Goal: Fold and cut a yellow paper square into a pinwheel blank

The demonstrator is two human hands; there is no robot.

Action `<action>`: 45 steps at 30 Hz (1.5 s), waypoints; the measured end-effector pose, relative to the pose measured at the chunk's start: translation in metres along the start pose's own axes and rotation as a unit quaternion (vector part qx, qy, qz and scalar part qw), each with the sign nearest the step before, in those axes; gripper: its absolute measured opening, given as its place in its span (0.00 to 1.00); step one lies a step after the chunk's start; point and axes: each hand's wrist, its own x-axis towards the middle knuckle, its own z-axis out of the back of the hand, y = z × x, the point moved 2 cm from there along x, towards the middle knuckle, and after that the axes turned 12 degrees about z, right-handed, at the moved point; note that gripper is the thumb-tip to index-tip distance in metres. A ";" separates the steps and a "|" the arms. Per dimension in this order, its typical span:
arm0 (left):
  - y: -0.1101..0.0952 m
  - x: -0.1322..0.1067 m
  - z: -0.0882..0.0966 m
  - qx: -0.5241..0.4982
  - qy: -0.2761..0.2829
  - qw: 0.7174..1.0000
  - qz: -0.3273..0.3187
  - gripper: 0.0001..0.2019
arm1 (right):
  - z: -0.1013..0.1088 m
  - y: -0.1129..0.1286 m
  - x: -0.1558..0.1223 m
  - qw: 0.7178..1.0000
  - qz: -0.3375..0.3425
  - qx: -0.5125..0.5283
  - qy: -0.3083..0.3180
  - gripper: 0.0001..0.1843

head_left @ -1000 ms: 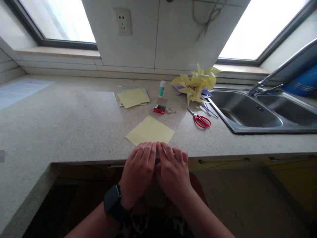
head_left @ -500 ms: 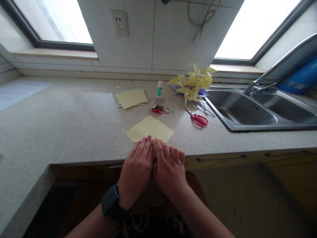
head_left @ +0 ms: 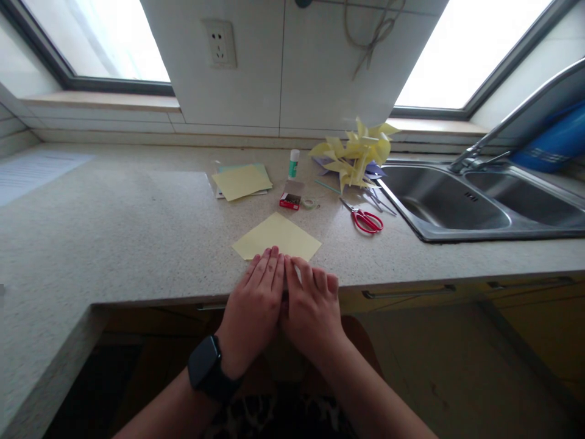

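A sheet of yellow paper (head_left: 276, 235) lies flat near the counter's front edge, its far corner pointing away from me. Its near edge is partly covered by both hands. My left hand (head_left: 256, 305) rests with straight fingers close together, fingertips on the paper; a dark watch is on that wrist. Right beside it, my right hand (head_left: 315, 305) has bent fingers closed at the paper's near edge. Both thumbs are mostly hidden beneath the hands.
Behind the sheet are a stack of coloured paper (head_left: 242, 182), a glue stick (head_left: 294, 163), a small red box (head_left: 290, 201) and a tape roll (head_left: 309, 202). Rightward lie red-handled scissors (head_left: 367, 221), yellow paper pinwheels (head_left: 354, 152) and a steel sink (head_left: 439, 195).
My fingertips have slid slightly farther onto the paper, away from me. My right index finger is a little more bent. The sheet stays in place.
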 end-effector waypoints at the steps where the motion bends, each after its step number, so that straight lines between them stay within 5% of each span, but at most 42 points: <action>1: 0.001 0.001 0.000 0.002 0.003 1.000 0.000 0.28 | 0.000 0.000 0.001 1.000 -0.001 0.002 0.002 0.29; 15: 0.009 0.013 0.004 -0.003 0.032 0.999 -0.027 0.31 | 0.008 -0.005 0.009 0.998 -0.002 0.043 0.037 0.37; 29: 0.013 0.016 0.004 -0.021 0.025 0.999 -0.028 0.34 | 0.008 -0.009 0.012 0.997 0.033 0.071 0.004 0.40; 45: -0.013 -0.021 0.007 0.001 -0.026 0.999 0.027 0.29 | 0.013 -0.005 -0.015 0.995 0.060 0.081 0.018 0.38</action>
